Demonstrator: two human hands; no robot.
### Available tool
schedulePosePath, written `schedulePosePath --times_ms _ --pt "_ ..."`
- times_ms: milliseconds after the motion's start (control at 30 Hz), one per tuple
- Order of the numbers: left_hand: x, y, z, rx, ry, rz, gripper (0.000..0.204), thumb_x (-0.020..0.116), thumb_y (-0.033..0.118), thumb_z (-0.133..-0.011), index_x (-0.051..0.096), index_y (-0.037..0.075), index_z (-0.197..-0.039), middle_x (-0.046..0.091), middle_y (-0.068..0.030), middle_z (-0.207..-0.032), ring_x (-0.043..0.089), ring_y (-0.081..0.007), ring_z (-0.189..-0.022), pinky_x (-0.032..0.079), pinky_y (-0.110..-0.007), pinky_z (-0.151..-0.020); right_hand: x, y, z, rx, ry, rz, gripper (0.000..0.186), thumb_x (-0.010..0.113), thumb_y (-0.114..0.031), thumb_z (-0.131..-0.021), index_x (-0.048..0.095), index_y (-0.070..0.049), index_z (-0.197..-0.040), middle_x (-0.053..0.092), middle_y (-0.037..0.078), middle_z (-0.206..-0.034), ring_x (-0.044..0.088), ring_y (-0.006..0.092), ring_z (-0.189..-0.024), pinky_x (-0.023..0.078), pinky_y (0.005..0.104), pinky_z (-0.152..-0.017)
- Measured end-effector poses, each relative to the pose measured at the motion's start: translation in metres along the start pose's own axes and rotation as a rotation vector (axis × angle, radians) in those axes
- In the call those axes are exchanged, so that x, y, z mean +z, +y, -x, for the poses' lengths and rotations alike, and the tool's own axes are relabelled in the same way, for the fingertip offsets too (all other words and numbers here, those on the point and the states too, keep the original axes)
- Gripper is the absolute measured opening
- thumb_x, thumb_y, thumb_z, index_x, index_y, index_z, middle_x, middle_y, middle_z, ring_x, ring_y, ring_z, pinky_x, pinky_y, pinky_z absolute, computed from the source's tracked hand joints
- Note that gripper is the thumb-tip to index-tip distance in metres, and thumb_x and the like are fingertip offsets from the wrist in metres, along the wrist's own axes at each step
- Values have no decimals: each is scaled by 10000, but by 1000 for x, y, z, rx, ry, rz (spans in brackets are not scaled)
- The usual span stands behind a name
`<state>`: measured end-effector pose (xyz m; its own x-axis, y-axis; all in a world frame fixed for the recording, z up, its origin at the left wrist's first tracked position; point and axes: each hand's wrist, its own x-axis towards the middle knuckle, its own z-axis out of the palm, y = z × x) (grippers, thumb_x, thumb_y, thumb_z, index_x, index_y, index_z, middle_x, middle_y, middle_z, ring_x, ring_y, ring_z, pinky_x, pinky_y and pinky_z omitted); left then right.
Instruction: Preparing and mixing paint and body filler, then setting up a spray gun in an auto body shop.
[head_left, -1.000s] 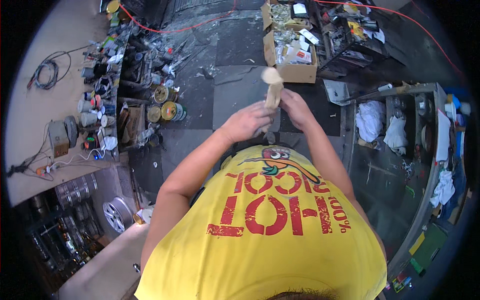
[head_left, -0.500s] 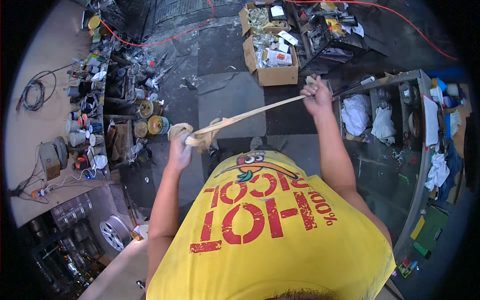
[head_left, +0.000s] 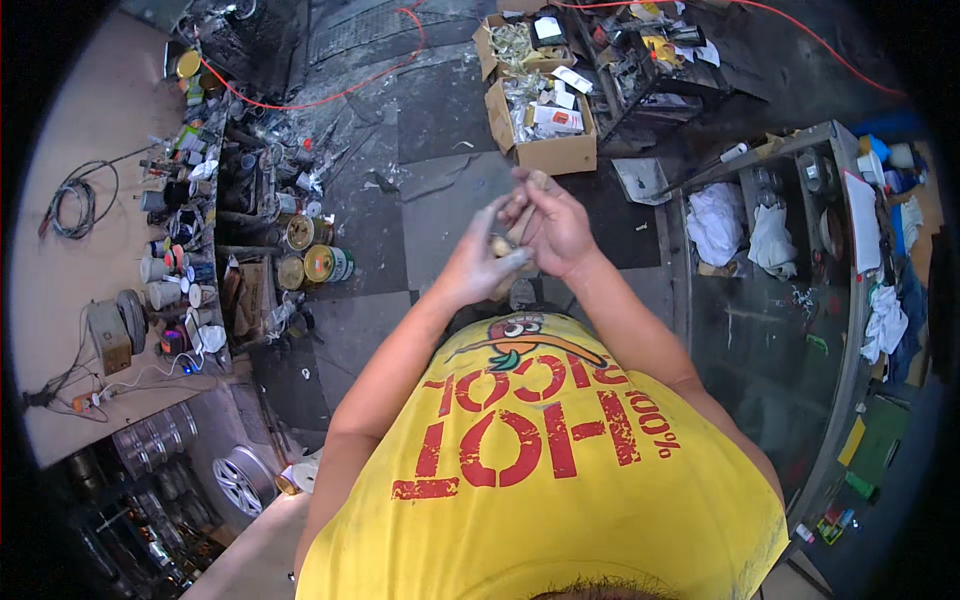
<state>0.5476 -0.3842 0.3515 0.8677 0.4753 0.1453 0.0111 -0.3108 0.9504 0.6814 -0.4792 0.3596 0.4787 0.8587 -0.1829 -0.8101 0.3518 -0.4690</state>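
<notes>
Cloth strip (head_left: pixel 521 224), tan and partly hidden by fingers, is bunched between the two hands in front of the yellow shirt (head_left: pixel 540 510), above the dark floor (head_left: pixel 440 215). The left hand (head_left: pixel 472 262) curls around part of it; the right hand (head_left: pixel 562 236), just beside, pinches another part, its exact hold unclear.

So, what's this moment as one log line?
left hand: at tan strip, grip unclear | right hand: holding tan strip | ahead: open cardboard box
</notes>
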Motion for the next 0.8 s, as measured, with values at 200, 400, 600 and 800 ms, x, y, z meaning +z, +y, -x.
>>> schedulePosePath --times_ms 200,400,600,800 --pt "-55 -7 13 -379 -421 -78 259 562 220 -1031 680 -8 -1061 708 -128 -899 644 -182 -814 519 -363 -800 -81 -120 -7 -182 610 842 361 552 -108 -971 569 2 -1315 702 124 -971 703 277 -901 584 405 -801" --pt "-57 8 2 -335 -566 -527 154 605 125 -944 684 3 -993 673 -242 -856 662 -378 -789 509 -414 -730 -67 -94 8 -228 93 1644 543 671 -296 -938 556 12 -1370 657 224 -1286 633 311 -1198 473 418 -1044" --pt "-66 -25 5 -386 -671 -171 191 641 162 -933 733 1 -978 691 -98 -780 582 -144 -723 488 -352 -685 -46 33 27 80 -401 1602 354 540 -359 -1020 687 -41 -1067 699 247 -1013 659 449 -931 521 491 -847" --pt "-222 -30 48 -691 40 -896 285 671 237 -933 748 10 -1087 752 -201 -952 736 -318 -880 548 -431 -796 -139 -122 59 639 385 1722 278 645 -229 -935 730 -108 -1170 731 148 -1140 707 285 -1054 534 421 -932"
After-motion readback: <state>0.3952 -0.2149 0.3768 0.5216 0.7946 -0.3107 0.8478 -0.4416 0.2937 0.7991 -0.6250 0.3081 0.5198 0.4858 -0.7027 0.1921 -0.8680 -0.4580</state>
